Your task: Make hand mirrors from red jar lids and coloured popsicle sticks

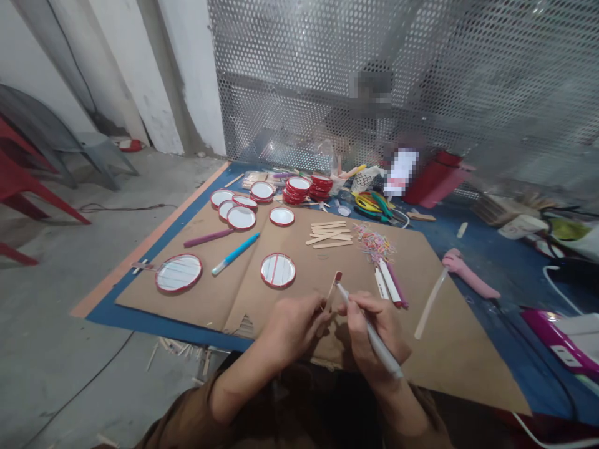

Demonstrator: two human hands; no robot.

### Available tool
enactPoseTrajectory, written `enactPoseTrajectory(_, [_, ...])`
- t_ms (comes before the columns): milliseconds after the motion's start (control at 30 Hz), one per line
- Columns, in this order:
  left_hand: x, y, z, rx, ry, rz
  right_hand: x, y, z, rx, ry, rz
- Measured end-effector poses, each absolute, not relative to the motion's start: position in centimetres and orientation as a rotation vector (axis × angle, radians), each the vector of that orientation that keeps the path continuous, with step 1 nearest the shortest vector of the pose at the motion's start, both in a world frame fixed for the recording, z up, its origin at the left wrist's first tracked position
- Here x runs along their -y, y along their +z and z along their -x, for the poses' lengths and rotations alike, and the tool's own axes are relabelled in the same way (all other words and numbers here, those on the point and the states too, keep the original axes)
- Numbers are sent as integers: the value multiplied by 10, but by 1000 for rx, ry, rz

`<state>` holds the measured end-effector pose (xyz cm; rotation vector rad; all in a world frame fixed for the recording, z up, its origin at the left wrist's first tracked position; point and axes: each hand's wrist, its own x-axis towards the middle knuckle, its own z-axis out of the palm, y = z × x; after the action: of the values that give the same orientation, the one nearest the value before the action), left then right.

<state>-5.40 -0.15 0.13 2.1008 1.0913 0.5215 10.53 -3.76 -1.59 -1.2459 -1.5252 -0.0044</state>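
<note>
My left hand [296, 325] pinches a wooden craft stick [332, 295] whose upper end is coloured dark red. Held like a pen in my right hand [377, 327] is a white marker [384, 350], its tip at the coloured end of the stick. Beyond my hands, a round lid [277, 270] with a red rim and a stripe across it lies on the cardboard [243, 274]. Several plain craft sticks [330, 234] lie further back. Right of them are a heap of small coloured strips [374, 242] and a few markers [389, 284].
Red-rimmed lids [298, 189] are stacked and spread at the back. A lid with a stick handle [178, 273], a blue marker [235, 254] and a purple marker [208, 238] lie left. A pink glue gun [470, 274], pliers [374, 206] and a purple power strip [561, 343] are right.
</note>
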Motion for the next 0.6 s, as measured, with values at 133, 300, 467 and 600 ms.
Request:
enactPoseTrajectory(133, [2,2,55,-1088,535,-2109,38,-12,-103,1508,-22,1263])
enactPoseTrajectory(300, [2,6,55,-1128,451,-2111,39,-10,-103,1458,-40,1244])
enactPoseTrajectory(467, [1,5,54,-1120,457,-2103,38,-13,-104,1497,-66,1232])
enactPoseTrajectory(600, [1,2,54,-1101,498,-2088,37,-13,-104,1526,-59,1208])
